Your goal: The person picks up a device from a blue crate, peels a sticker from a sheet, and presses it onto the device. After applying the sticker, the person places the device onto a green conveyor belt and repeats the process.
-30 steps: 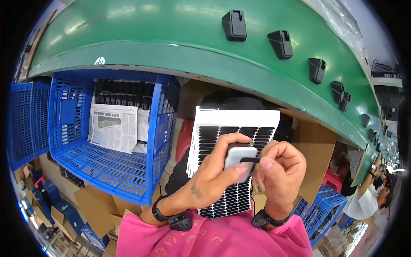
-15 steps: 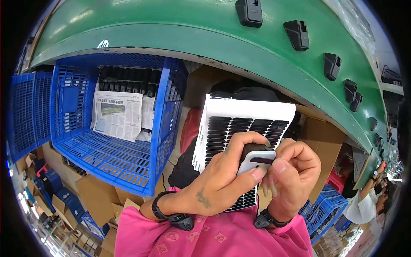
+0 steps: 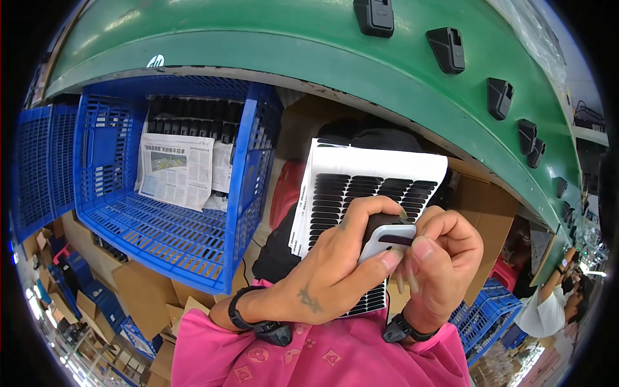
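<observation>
Gripping grey-black device (image 3: pixel 376 245) over striped sheet (image 3: pixel 361 184), my left hand (image 3: pixel 329 271) curled round sides. Right hand (image 3: pixel 446 261) at dark strip (image 3: pixel 392 239); can't tell if pinching. Device probably light, stiff, slick: hold sides. Strip likely thin: edges.

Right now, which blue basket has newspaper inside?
The big blue basket nearest the left hand: newspaper lies in it. I see none in the far-left blue basket or the lower-right one.

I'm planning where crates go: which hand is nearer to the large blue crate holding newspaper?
Left. The left hand, around the grey device, is to the right of the blue crate, apart from it; the right hand is farther right, by the device's right edge.
</observation>
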Available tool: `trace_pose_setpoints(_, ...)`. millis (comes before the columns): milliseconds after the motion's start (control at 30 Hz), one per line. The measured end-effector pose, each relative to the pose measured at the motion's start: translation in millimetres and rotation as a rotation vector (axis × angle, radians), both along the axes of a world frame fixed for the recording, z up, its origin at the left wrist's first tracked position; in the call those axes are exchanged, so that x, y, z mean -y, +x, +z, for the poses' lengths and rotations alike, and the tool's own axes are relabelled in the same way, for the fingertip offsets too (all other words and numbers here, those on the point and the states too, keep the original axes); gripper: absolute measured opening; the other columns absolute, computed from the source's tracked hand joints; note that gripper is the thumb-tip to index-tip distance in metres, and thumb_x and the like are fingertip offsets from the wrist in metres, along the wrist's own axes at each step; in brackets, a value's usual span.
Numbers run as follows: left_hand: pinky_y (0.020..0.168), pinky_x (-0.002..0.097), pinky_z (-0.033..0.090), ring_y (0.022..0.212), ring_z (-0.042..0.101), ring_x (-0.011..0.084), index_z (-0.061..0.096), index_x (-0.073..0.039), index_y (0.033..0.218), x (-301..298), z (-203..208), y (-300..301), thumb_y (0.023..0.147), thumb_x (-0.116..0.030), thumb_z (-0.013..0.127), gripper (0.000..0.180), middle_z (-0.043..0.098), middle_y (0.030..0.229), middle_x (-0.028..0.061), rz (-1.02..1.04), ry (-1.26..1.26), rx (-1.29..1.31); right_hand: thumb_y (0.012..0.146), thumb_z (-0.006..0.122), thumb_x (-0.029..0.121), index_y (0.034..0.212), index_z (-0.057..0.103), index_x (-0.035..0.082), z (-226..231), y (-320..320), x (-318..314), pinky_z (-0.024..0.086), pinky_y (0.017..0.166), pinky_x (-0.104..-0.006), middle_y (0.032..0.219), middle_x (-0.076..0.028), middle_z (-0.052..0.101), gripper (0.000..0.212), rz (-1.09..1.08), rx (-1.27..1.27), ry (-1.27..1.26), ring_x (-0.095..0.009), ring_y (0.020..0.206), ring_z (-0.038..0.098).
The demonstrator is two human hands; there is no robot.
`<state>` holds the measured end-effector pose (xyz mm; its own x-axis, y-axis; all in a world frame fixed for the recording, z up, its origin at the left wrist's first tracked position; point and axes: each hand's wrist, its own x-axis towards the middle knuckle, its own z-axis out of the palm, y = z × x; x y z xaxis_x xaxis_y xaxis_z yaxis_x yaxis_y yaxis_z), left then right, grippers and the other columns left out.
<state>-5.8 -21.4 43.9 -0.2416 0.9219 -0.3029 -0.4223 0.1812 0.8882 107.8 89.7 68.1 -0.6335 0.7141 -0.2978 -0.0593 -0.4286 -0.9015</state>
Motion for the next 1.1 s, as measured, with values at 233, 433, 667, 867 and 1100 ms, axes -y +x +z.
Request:
trace_pose_setpoints(233,0.086,0.0299,0.044,0.099,0.055,0.0158,0.034,0.001,0.131,0.4,1.5,-0.3,0.089,-0.015,0.053,0.049,0.056,0.108,0.0123,0.004,0.006,-0.024,0.079,0.065,-0.004,0.078,0.055,-0.005,-0.3,-0.2,0.4,0.046,0.051,-0.0199,0.077,-0.008,0.058,0.010,0.007,0.015,-0.003,-0.009,0.058,0.056)
trace_pose_setpoints(433,0.085,0.0293,0.045,0.097,0.056,0.0155,0.033,0.001,0.131,1.9,1.0,0.8,0.089,-0.014,0.052,0.048,0.057,0.107,0.0122,0.007,0.004,-0.048,0.080,0.065,-0.004,0.079,0.056,-0.006,-0.5,-0.9,1.7,0.046,0.051,-0.0197,0.076,-0.008,0.058,0.009,0.005,0.010,-0.012,-0.008,0.058,0.057)
trace_pose_setpoints(667,0.083,0.0293,0.046,0.095,0.056,0.0155,0.033,0.001,0.131,2.6,0.1,1.5,0.090,-0.015,0.052,0.048,0.057,0.106,0.0123,0.008,0.016,-0.066,0.080,0.064,-0.004,0.081,0.056,-0.006,-1.2,0.5,2.8,0.046,0.051,-0.0192,0.077,-0.008,0.059,0.009,0.001,0.007,-0.014,-0.008,0.059,0.057)
trace_pose_setpoints(867,0.081,0.0299,0.047,0.092,0.058,0.0163,0.034,0.001,0.130,3.2,1.7,1.6,0.089,-0.014,0.053,0.047,0.058,0.103,0.0129,0.012,0.022,-0.096,0.081,0.065,-0.003,0.081,0.056,-0.006,-0.2,-0.3,4.8,0.046,0.051,-0.0186,0.076,-0.007,0.060,0.009,-0.006,0.013,0.003,-0.007,0.058,0.057)
trace_pose_setpoints(1100,0.073,0.0379,0.047,0.082,0.060,0.0312,0.034,0.002,0.127,2.8,0.9,5.8,0.091,-0.014,0.053,0.043,0.058,0.095,0.0215,0.082,0.076,-0.175,0.081,0.066,-0.003,0.081,0.056,-0.005,2.5,-1.4,8.1,0.047,0.051,-0.0186,0.073,-0.006,0.060,0.010,-0.035,0.058,0.024,-0.007,0.058,0.058)
